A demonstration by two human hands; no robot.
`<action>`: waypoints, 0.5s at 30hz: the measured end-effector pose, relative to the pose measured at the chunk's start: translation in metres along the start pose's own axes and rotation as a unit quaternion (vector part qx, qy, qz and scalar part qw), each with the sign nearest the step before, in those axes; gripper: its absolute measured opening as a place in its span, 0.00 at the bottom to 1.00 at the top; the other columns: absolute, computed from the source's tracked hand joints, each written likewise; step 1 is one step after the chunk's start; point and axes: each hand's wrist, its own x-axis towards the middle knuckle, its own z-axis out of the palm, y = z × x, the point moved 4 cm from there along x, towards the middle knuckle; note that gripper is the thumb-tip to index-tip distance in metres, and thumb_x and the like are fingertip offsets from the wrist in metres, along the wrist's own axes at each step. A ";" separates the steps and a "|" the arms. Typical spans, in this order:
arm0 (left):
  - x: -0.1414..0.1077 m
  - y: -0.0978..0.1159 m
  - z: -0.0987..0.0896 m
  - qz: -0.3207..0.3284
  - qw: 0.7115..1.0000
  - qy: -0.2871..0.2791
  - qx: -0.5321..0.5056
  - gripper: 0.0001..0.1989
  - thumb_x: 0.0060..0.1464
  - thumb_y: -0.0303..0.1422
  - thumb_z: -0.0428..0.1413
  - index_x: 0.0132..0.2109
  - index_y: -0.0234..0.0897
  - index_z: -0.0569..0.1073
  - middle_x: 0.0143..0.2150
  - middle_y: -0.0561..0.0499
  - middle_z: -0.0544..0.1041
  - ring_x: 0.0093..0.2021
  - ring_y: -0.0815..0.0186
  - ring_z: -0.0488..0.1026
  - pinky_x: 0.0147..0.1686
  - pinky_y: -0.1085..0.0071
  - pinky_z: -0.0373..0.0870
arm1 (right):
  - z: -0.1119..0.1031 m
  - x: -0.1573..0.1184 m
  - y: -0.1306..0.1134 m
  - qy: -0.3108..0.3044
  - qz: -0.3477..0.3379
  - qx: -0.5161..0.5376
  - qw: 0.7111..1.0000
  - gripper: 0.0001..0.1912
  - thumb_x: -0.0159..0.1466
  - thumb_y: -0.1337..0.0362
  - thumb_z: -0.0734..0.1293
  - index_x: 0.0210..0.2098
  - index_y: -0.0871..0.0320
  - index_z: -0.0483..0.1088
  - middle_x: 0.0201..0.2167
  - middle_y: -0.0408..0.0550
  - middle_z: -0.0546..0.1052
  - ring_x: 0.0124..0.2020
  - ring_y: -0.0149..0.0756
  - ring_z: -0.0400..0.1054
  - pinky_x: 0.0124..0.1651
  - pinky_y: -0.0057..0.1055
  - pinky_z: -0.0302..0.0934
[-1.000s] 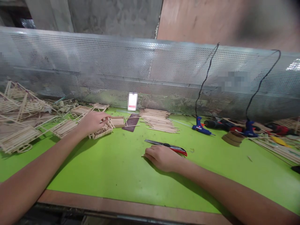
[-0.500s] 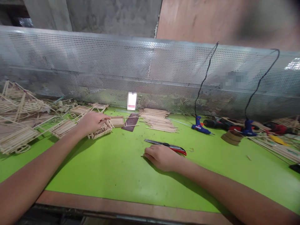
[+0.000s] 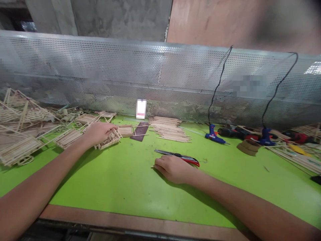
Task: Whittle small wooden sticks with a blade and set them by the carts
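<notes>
My left hand (image 3: 99, 131) is at a small stick box (image 3: 109, 140) filled with short pieces, its fingers bent together over the box; what they grip, if anything, is hidden. My right hand (image 3: 173, 168) rests closed on the green table (image 3: 120, 187), with the tip of a small wooden stick (image 3: 152, 166) poking out at its fingers. Just behind that hand lies a red and black utility knife (image 3: 187, 158), blade out and pointing left. A row of thin wooden sticks (image 3: 169, 129) lies farther back.
Stick-built frames (image 3: 21, 147) crowd the left side. Beside the row are a dark sheet (image 3: 140, 131) and a small tray (image 3: 125, 130). Blue glue guns (image 3: 214, 135), a tape roll (image 3: 248, 147) and more sticks lie at right. A perforated metal panel (image 3: 112, 77) stands behind.
</notes>
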 end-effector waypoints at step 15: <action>-0.046 0.040 -0.056 0.016 0.999 0.044 -0.009 0.26 0.68 0.50 0.45 0.61 0.46 0.77 0.49 0.47 0.83 0.35 0.61 0.77 0.37 0.66 0.71 | 0.000 -0.002 0.004 0.007 0.005 0.007 1.000 0.18 0.78 0.57 0.55 0.36 0.57 0.68 0.32 0.49 0.77 0.33 0.38 0.69 0.39 0.34 0.56</action>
